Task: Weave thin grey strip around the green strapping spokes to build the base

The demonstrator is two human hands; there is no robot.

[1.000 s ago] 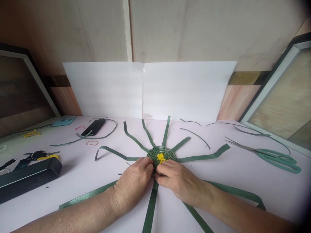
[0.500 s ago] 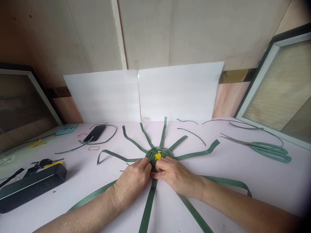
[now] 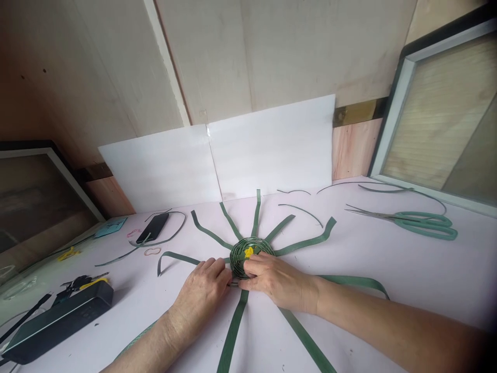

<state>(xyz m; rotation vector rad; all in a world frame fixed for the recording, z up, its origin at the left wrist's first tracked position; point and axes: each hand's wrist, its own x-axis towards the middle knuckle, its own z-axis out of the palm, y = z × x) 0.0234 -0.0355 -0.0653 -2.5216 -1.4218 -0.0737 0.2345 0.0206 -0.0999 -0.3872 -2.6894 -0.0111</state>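
Observation:
A small round woven base [image 3: 235, 251] of thin green strips lies on the table, with a yellow knot [image 3: 249, 252] at its centre. Flat green straps [image 3: 235, 331] spread out from it on all sides. My right hand [image 3: 274, 280] grips the base's near right side, its fingers over the rim and its thumb at the near edge. Just left of the base, my left hand [image 3: 205, 282] is closed on a thin strip [image 3: 233, 284], a short stretch of which shows between the two hands. The fingertips of both hands are partly hidden.
Green-handled scissors [image 3: 421, 225] lie at the right, near loose thin strips [image 3: 301, 212]. At the left are a phone [image 3: 153, 228], a rubber band [image 3: 152, 251], a dark box-shaped case [image 3: 62, 321] and keys [image 3: 81, 282]. White boards [image 3: 272, 145] stand along the back.
My left hand has moved left, away from the base, opening a gap where the thin strip shows. My right hand stays on the base. The view has tilted slightly.

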